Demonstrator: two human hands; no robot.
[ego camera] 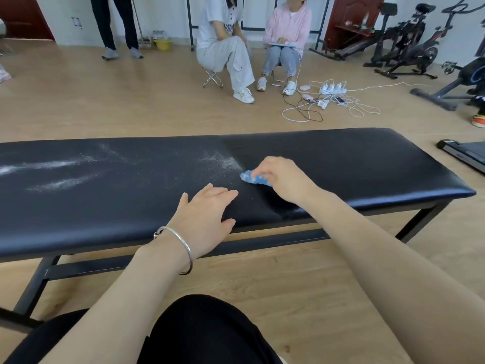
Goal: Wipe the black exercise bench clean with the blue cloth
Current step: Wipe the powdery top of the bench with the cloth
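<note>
Bench (341,158): black, white powder (223,162) on left part.
Right hand (283,177): grips blue cloth (253,177).
Left hand (207,219): flat, fingers straight.
Advice: press evenly, sweep left through powder.

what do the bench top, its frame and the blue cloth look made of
Bench top: probably vinyl or faux leather, smooth black with a soft sheen along the rounded edge. Frame: likely painted metal, thin straight dark bars. Blue cloth: a nubby blue-and-white textile, perhaps microfibre, bunched under the right hand.
</note>
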